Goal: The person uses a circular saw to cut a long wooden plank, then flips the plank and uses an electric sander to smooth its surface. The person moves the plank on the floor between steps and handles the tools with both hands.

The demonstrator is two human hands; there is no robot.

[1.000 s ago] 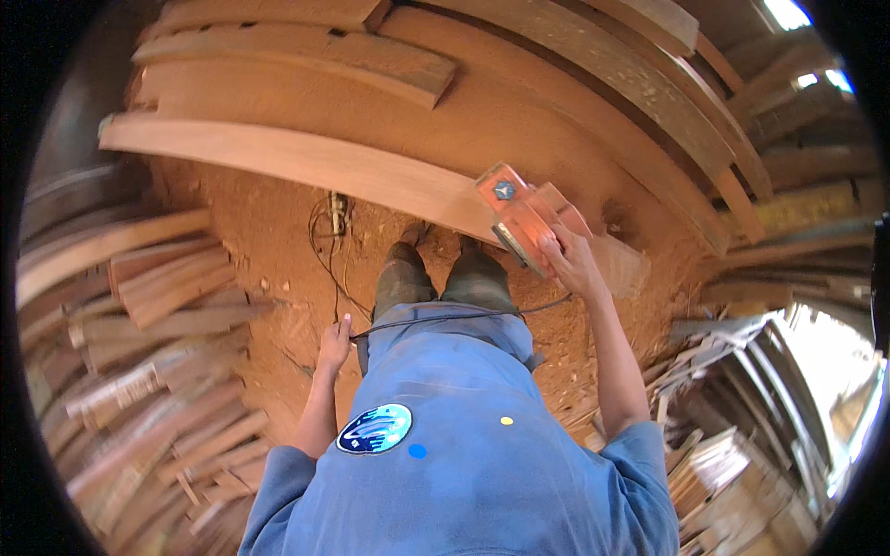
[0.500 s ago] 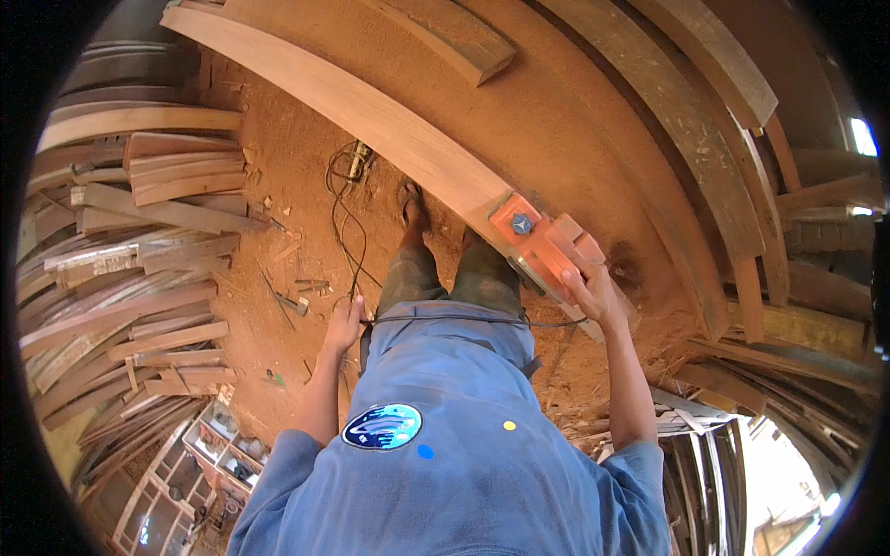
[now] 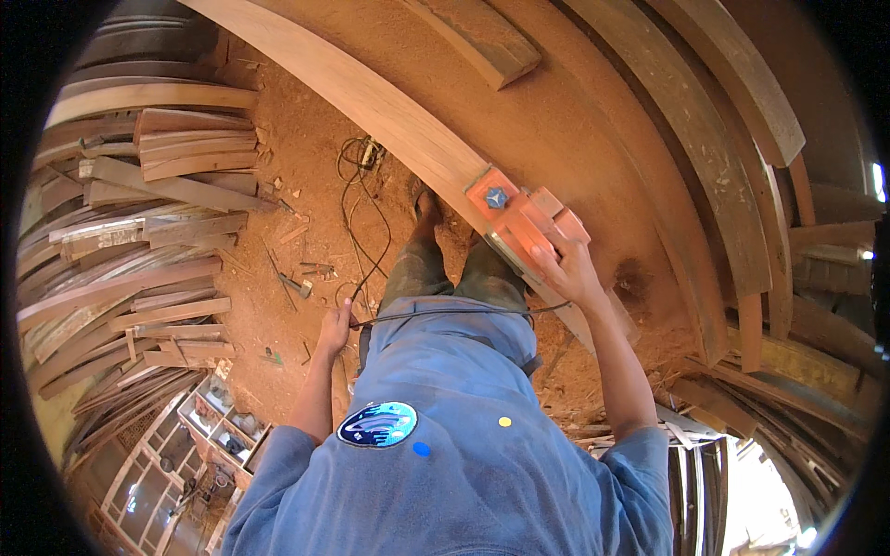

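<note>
My right hand [image 3: 570, 271] is wrapped round the rear handle of an orange electric planer [image 3: 519, 218] with a blue knob at its front. The planer rests on a long, pale reddish wooden board [image 3: 389, 111] that runs from the far left toward the near right, and part of the board's near end is hidden under it. At my left side, my left hand [image 3: 336, 326] is closed on a black power cord [image 3: 445, 315]. The cord crosses my waist toward the planer.
Reddish sawdust covers the floor [image 3: 306, 185]. A socket end [image 3: 371, 153] with looped cord lies beside my feet. Stacked boards [image 3: 195, 153] line the left. A short plank [image 3: 482, 46] lies beyond the board, and long dark planks [image 3: 695, 130] curve along the right.
The planer and my right hand have moved forward and left along the board. My left hand keeps its hold on the cord and has shifted slightly. The view has turned a little.
</note>
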